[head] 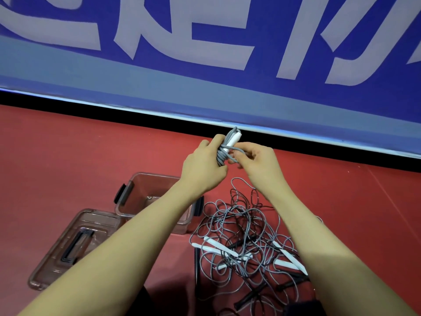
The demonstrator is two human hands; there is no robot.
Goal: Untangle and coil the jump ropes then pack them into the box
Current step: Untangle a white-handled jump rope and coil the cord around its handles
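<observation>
Your left hand (204, 166) grips the coiled grey jump rope with white handles (225, 148) above the red floor while your right hand (257, 163) pinches its tail; tuck it, then lower the bundle into the open clear plastic box (145, 197).

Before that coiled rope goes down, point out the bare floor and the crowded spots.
Bare red floor lies left of the open box, up to the black wall strip. More lies right of the tangled pile. The box's visible inside looks bare. Crowded: the pile itself, and the lid by the box. Both hands hold the coiled rope.
</observation>
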